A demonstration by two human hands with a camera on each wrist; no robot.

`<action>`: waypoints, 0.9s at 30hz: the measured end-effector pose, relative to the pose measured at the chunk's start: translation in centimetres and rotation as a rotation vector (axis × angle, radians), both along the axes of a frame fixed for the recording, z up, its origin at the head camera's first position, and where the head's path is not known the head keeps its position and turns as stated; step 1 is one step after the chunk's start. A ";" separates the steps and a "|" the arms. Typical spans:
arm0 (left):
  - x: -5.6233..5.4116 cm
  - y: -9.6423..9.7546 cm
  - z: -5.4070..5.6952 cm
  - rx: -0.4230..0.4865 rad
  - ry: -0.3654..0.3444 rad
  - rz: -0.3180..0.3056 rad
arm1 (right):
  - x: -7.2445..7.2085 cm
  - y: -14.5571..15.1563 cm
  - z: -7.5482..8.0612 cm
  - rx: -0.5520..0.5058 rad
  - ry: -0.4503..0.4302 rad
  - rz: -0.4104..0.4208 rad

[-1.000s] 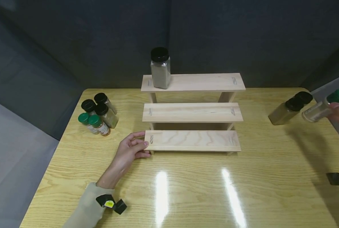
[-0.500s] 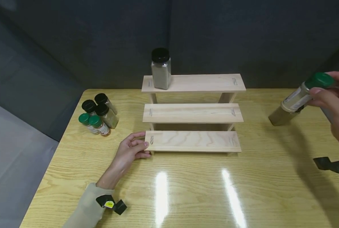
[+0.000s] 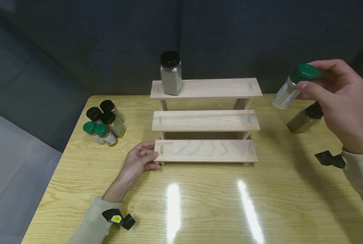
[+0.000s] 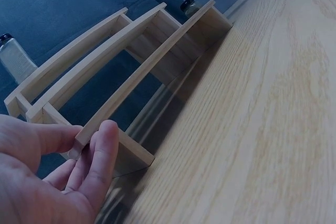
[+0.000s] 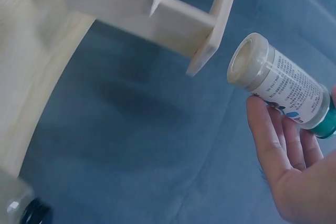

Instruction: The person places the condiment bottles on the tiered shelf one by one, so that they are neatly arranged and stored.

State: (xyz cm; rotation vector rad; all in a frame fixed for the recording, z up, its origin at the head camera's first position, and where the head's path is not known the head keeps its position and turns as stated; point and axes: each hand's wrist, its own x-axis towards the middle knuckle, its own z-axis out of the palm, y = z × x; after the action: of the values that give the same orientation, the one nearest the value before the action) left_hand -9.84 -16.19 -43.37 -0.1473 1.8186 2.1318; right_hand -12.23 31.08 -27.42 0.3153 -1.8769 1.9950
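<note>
A three-step wooden shelf (image 3: 206, 121) stands at the middle of the table. My left hand (image 3: 142, 158) pinches the left end of its lowest board between thumb and fingers; the left wrist view shows this grip (image 4: 79, 166) close up. My right hand (image 3: 341, 98) holds a green-capped spice jar (image 3: 286, 91) by its cap end, tilted, in the air to the right of the top board. In the right wrist view the jar's label (image 5: 291, 87) and round base face the shelf's end. A black-capped jar (image 3: 171, 76) stands at the left of the top board.
On the table's left is a cluster of several spice jars (image 3: 115, 125), some black-capped, some green-capped. Another black-capped jar (image 3: 303, 120) stands at the right, below my right hand. A dark curtain (image 3: 123, 44) hangs behind the table.
My right hand has carried the green-capped jar in from the right edge, leftward and up toward the shelf, passing the black-capped jar. The left hand has stayed on the lowest board.
</note>
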 end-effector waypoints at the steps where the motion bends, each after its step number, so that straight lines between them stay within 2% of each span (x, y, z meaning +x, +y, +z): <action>1: 0.0 0.0 0.0 0.000 0.000 0.000 | -0.1 -0.4 0.1 0.001 -0.002 0.018; 7: -0.1 0.0 -0.1 -0.002 0.000 -0.006 | -1.0 -2.4 1.0 0.064 -0.043 0.078; 19: 0.1 -0.4 0.0 -0.006 0.004 0.001 | -3.0 -5.9 2.8 0.096 -0.021 0.149; 23: 0.2 -0.5 0.2 -0.006 0.005 -0.004 | -3.7 -6.7 3.1 0.080 -0.012 0.184; 27: 0.2 -0.4 0.3 -0.006 0.008 -0.012 | -4.4 -7.5 3.4 0.108 -0.013 0.198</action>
State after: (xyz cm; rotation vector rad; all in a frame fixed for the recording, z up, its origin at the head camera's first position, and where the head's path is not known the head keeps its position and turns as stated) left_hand -9.63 -16.62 -43.09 -0.1289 1.8263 2.1217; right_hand -16.65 23.55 -24.06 0.5391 -2.0350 2.0273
